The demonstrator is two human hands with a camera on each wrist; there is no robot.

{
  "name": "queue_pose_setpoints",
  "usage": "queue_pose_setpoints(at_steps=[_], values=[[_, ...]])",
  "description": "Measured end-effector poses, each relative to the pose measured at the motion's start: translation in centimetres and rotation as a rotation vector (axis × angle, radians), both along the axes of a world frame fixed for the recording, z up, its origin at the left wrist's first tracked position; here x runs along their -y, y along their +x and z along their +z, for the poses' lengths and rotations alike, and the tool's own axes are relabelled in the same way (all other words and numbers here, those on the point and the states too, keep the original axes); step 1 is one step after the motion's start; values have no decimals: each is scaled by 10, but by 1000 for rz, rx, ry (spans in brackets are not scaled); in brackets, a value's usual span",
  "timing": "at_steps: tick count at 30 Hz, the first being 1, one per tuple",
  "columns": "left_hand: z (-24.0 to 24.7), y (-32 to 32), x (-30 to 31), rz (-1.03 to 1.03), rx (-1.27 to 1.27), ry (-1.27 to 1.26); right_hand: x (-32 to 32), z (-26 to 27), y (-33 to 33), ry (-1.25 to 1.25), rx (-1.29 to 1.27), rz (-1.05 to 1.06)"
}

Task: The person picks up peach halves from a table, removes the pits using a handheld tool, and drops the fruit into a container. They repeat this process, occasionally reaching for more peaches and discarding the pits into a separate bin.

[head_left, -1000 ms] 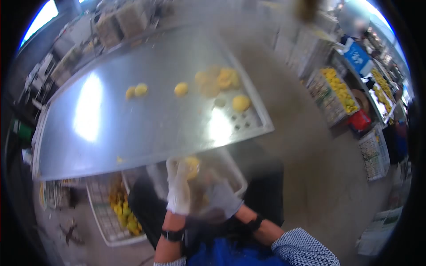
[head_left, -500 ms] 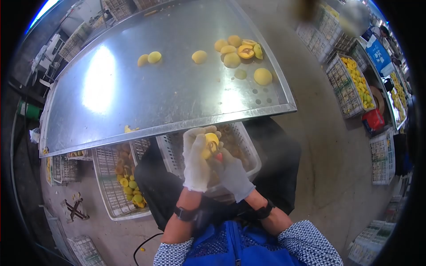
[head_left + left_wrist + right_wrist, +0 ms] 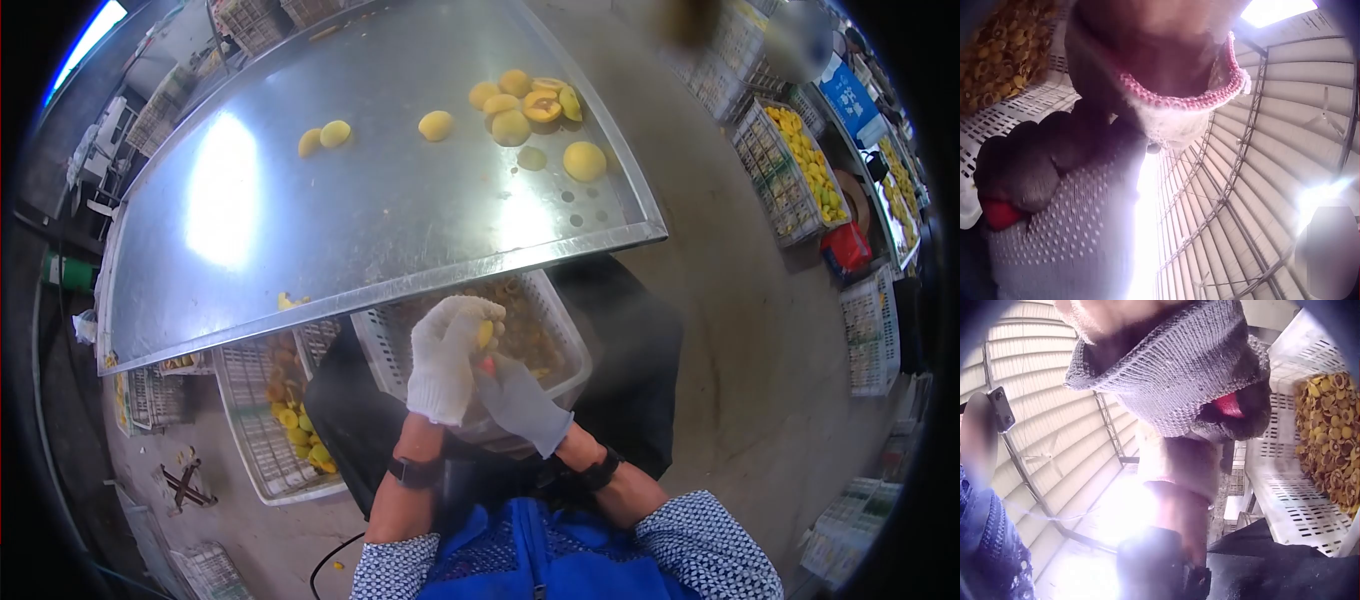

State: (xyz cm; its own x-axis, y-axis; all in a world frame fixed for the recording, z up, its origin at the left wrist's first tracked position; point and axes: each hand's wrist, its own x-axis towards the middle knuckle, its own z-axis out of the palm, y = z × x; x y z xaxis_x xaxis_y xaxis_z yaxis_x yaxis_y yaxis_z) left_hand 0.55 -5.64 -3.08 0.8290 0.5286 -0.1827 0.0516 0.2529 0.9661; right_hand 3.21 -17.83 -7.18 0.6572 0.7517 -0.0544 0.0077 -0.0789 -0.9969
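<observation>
The left hand (image 3: 445, 355), in a white knit glove, has its fingers curled round a yellow fruit (image 3: 485, 333), of which only a small part shows above the knuckles. The right hand (image 3: 520, 400), in a grey dotted glove, lies against it from the right with its fingers closed on a small red tool (image 3: 487, 366); the tool's red end sits just under the fruit, where the two gloves meet. How the tool's tip stands against the fruit cannot be told, since the gloves cover it. Both hands hang over a white slatted crate (image 3: 570, 355) that rests across the person's lap and holds a heap of brownish-yellow pits and scraps (image 3: 520, 330). A dark band (image 3: 413, 470) goes round each wrist, and a blue apron (image 3: 520, 565) shows below the forearms. Just beyond the crate runs the near edge of a steel tabletop (image 3: 330, 230). On its far right part lies a cluster of fruit halves (image 3: 520, 105), one with its cut face up; a single half (image 3: 584, 161) lies near it toward the right edge, another single piece (image 3: 436, 125) to the left of the cluster, and a pair (image 3: 323, 138) further left. Under the tabletop, to the person's left, a floor crate (image 3: 250, 440) holds yellow and green fruit. Well apart on the right, more crates of yellow fruit (image 3: 790, 170) stand on the concrete floor (image 3: 740, 380).
</observation>
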Motion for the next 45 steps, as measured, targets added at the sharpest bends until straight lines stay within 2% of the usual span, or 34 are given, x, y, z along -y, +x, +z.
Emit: queue_pose_setpoints(at_steps=[2, 5, 7, 11, 14, 17, 20, 23, 26, 29, 32, 35, 38, 41, 44, 45], values=[[1, -1, -4, -67, 31, 58, 2, 2, 0, 39, -181, 57], [4, 0, -12, -171, 8, -23, 10, 7, 8, 12, -425, 223], [5, 2, -15, -207, -7, -66, 11, 15, 9, -9, -476, 225], [6, 5, -17, -248, -59, -37, 7, 9, 3, 21, -501, 181], [-8, 8, -6, -41, -28, -2, 3, 16, 7, 44, -456, 138], [1, -1, -9, -62, 64, -296, 5, 1, 9, -82, -421, 198], [5, -5, -18, -200, 65, -176, 8, 8, 19, -42, -415, 278], [4, 0, -20, -162, -69, -121, 5, 17, 19, -120, -417, 266], [1, 0, -17, -208, -115, 108, -7, -22, -6, 115, -94, 5], [-3, 2, -23, -290, -154, 82, 4, -27, 1, -68, -388, 190], [-3, 1, -21, -269, -100, -101, 7, -4, 2, -1, -578, 187], [-4, 2, -19, -268, -91, -60, 10, -7, 5, -83, -510, 259], [-15, 2, -12, -203, -49, -105, 8, -5, 0, -59, -425, 189], [-25, -1, -11, -192, 57, -234, 9, -8, 0, 44, -554, 195], [-19, -3, -12, -254, 101, -280, 16, 6, 7, -27, -779, 329], [-23, -4, -13, -273, 130, -305, 17, 4, 6, -19, -777, 322]])
